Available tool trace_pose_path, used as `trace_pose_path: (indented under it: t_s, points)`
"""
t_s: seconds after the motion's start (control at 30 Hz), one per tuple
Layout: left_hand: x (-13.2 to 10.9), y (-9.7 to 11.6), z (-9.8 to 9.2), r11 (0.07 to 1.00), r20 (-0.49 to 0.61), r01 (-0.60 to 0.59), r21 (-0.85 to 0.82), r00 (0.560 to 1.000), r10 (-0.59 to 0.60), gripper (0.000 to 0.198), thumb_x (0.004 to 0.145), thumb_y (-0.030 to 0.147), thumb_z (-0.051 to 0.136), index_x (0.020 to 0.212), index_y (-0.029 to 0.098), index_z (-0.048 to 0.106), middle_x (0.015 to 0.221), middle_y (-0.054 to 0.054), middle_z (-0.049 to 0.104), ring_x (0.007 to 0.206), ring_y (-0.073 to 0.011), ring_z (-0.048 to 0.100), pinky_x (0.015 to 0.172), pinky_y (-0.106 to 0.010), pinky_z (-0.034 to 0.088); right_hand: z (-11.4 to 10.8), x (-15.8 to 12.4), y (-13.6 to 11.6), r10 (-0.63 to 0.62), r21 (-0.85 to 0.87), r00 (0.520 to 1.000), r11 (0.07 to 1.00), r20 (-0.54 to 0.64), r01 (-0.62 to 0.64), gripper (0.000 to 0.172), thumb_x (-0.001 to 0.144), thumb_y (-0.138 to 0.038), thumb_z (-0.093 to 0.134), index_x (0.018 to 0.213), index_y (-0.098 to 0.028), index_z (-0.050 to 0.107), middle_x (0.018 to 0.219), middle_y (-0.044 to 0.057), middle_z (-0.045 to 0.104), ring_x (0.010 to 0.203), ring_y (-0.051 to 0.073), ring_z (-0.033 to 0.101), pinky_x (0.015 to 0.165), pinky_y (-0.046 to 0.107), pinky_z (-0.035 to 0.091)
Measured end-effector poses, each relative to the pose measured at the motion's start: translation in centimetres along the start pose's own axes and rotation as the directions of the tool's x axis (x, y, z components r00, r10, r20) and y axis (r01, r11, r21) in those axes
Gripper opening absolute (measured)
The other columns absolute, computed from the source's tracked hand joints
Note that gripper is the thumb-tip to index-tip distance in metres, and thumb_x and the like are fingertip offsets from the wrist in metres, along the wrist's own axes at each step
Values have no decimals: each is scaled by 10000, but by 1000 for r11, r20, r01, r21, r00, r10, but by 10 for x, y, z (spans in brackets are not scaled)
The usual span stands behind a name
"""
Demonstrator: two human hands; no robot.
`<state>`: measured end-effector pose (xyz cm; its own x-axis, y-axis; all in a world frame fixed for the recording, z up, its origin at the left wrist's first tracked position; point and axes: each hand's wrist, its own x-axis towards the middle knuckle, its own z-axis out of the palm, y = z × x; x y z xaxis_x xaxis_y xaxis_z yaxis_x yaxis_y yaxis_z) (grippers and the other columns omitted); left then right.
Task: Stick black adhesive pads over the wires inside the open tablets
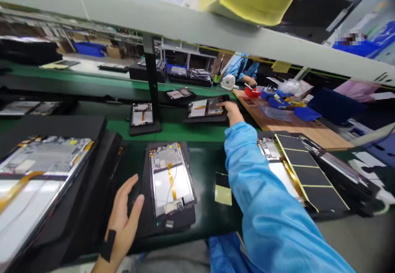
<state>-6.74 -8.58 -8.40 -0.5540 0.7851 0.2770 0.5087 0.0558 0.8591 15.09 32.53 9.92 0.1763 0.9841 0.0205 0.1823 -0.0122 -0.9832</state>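
My left hand (125, 211), a black band at its wrist, is open with thumb and fingers apart. It is just left of an opened tablet (173, 180) lying on a black foam tray (182, 223), with orange ribbon cable and white battery area exposed. My right hand (233, 112), in a blue sleeve, reaches far forward to another opened tablet (203, 107) on a black tray. It grips this tray's right end, thumb side on top; the other fingers are mostly hidden. A strip sheet with black pads (304, 166) lies over a tablet at right.
Stacked black trays with a large opened tablet (52, 153) stand at left. More tablets (142, 114) lie on the green surface behind. A shelf beam (173, 17) crosses overhead on a dark post (151, 71). Beyond are a small fan (228, 82) and another person's blue sleeve (239, 65).
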Motion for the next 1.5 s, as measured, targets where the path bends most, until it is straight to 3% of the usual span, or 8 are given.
trace_pose_path:
  t_s: [0.27,0.47,0.57,0.77,0.93,1.0,1.13,1.5]
  points:
    - [-44,50,-14,982,-92,-97,-160,992,83,547,1068,363,518,1599,323,395,1594,-40,520,1492,-231,483,1289,-386,366,-42,-66,-12,44,-59,883,998,468,-18,228,762,46,789,974,-14,728,837,61,781,802,200,756,765,342,587]
    - [-87,40,-28,974,-160,-160,163,969,187,370,1058,315,514,1420,255,561,1394,-115,602,1368,-325,527,1205,-521,375,33,-142,15,77,-169,265,923,961,345,438,534,5,910,934,-80,753,834,29,813,765,242,770,750,360,628]
    - [-84,32,-33,822,-27,-427,377,882,471,343,1023,228,577,1365,212,593,1340,-145,640,1272,-344,584,1079,-497,437,65,-148,17,110,-165,143,869,984,466,412,546,-18,918,927,-106,787,875,47,829,816,251,773,799,348,634]
    - [-63,42,-34,649,151,-592,478,783,603,288,1018,192,623,1293,109,615,1172,-164,713,1068,-308,647,923,-434,486,42,-178,4,-173,-62,282,745,944,664,488,790,-64,798,1265,-142,714,1431,163,655,1373,334,562,1176,493,436]
    - [-63,44,-31,603,275,-654,456,749,603,233,1023,204,632,1242,126,636,1115,-136,725,1032,-300,644,890,-427,494,-39,-254,19,-577,182,237,575,782,798,209,1007,-257,667,1182,-158,724,1179,115,764,1106,241,706,1012,389,541]
    - [-66,44,-29,608,285,-678,413,730,621,198,1015,141,625,1211,122,648,1053,-112,735,970,-261,652,868,-398,494,-63,-291,37,-606,152,352,624,714,766,159,1013,-234,653,1126,-173,746,1100,95,782,1032,221,715,940,358,553]
    - [-77,55,-17,575,220,-746,336,656,722,174,988,104,664,1162,106,675,938,-86,744,865,-221,655,818,-372,492,-83,-354,86,-312,27,697,921,645,387,139,964,-269,719,1038,-178,794,833,43,777,716,152,695,634,244,532]
    - [-57,64,17,474,335,-869,142,493,803,194,1079,263,567,1151,211,739,1227,-43,786,1204,-230,646,1206,-444,338,-119,-346,132,90,166,858,966,506,-200,180,844,-362,882,966,-237,842,875,25,788,708,120,724,707,243,649]
